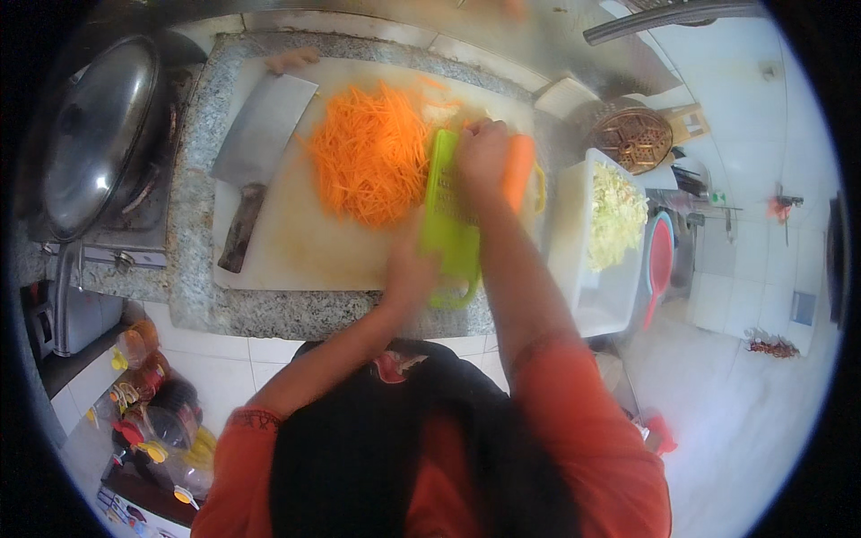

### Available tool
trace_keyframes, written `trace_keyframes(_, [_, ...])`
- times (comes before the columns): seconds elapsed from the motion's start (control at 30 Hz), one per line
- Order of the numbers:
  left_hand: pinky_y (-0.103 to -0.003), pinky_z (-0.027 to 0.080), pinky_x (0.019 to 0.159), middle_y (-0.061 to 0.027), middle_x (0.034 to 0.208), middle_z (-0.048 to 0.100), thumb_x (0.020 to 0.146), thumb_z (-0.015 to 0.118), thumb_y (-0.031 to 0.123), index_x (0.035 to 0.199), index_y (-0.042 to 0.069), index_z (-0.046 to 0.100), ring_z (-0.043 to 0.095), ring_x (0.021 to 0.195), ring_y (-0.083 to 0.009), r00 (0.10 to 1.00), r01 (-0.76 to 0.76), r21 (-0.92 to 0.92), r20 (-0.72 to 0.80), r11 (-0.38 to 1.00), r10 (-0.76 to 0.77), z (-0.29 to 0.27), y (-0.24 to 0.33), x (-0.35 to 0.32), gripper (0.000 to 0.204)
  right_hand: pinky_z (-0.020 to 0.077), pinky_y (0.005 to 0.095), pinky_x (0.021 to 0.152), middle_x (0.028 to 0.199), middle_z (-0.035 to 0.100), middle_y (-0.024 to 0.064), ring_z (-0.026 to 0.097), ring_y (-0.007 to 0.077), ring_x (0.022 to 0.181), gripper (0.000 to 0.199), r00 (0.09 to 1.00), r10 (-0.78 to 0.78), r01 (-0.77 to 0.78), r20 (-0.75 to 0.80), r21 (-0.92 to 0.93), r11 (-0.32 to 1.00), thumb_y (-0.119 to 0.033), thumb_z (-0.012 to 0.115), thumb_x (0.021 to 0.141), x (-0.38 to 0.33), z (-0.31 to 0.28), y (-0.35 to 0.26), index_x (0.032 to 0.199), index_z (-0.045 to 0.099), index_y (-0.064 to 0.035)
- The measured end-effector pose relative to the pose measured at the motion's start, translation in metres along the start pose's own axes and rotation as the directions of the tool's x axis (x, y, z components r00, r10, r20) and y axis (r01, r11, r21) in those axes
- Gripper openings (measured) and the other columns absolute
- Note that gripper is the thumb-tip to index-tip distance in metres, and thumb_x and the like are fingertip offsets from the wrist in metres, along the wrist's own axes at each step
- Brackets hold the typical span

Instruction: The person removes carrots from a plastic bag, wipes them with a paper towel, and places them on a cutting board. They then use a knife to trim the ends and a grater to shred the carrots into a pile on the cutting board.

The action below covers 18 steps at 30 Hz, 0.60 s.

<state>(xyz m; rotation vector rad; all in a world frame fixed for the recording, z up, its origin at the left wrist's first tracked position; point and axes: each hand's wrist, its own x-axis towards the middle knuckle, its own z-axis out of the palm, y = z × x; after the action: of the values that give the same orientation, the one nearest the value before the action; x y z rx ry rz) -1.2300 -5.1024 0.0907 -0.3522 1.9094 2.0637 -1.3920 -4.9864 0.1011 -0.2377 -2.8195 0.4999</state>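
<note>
A green flat grater [453, 242] lies lengthwise on the white cutting board [296, 260]. My left hand [411, 269], smeared by motion, grips the grater's left edge near its handle end. At the far part of the grater, my right hand [484, 152] is closed in a fist against its face; whatever is in the fingers is hidden. Just right of that hand is a thick orange carrot [517, 170], and a yellow-handled tool [540, 188] shows partly beside it. Left of the grater rises a heap of shredded carrot [369, 152].
A cleaver [265, 130] lies on the board's left side. To the right stands a white tub [614, 300] with pale shredded vegetable [617, 215]. A lidded pan [99, 139] sits on the stove at left. A brown basket [632, 139] and a red bowl [661, 255] are farther right.
</note>
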Motion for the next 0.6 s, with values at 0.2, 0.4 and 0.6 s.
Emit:
trace_keyframes(0.2, [-0.032, 0.043, 0.096, -0.0219, 0.128, 0.055, 0.081, 0.053, -0.003, 0.146, 0.007, 0.029, 0.056, 0.114, -0.0254, 0.982, -0.187, 0.056, 0.012, 0.981, 0.187, -0.007, 0.012, 0.000, 0.071, 0.0470, 0.0311, 0.075, 0.095, 0.062, 0.0132, 0.060, 0.0265, 0.087, 0.027, 0.943, 0.174, -0.307, 0.285, 0.533, 0.789, -0.020, 0.058, 0.085, 0.007, -0.038, 0.036, 0.100, 0.062, 0.0023])
trace_keyframes(0.4, [-0.036, 0.045, 0.094, -0.0280, 0.123, 0.055, 0.080, 0.054, 0.002, 0.146, 0.009, 0.030, 0.058, 0.112, -0.0328, 0.938, -0.346, 0.224, 0.052, 0.911, 0.343, 0.012, -0.002, 0.016, 0.070, 0.0455, 0.0278, 0.070, 0.097, 0.061, 0.0045, 0.058, 0.0197, 0.084, 0.027, 0.994, -0.087, 0.034, 0.071, 0.552, 0.833, -0.017, 0.055, 0.089, -0.042, -0.075, 0.081, 0.112, 0.056, -0.0027])
trace_keyframes(0.6, [-0.034, 0.045, 0.094, -0.0254, 0.123, 0.057, 0.081, 0.054, 0.001, 0.147, 0.009, 0.029, 0.060, 0.110, -0.0275, 0.998, 0.016, 0.324, 0.047, 0.946, -0.033, -0.038, 0.046, 0.014, 0.071, 0.0460, 0.0287, 0.066, 0.102, 0.061, 0.0075, 0.057, 0.0192, 0.084, 0.025, 0.986, 0.107, -0.141, 0.130, 0.288, 0.947, -0.016, 0.053, 0.093, -0.052, -0.096, 0.084, 0.116, 0.054, -0.0065])
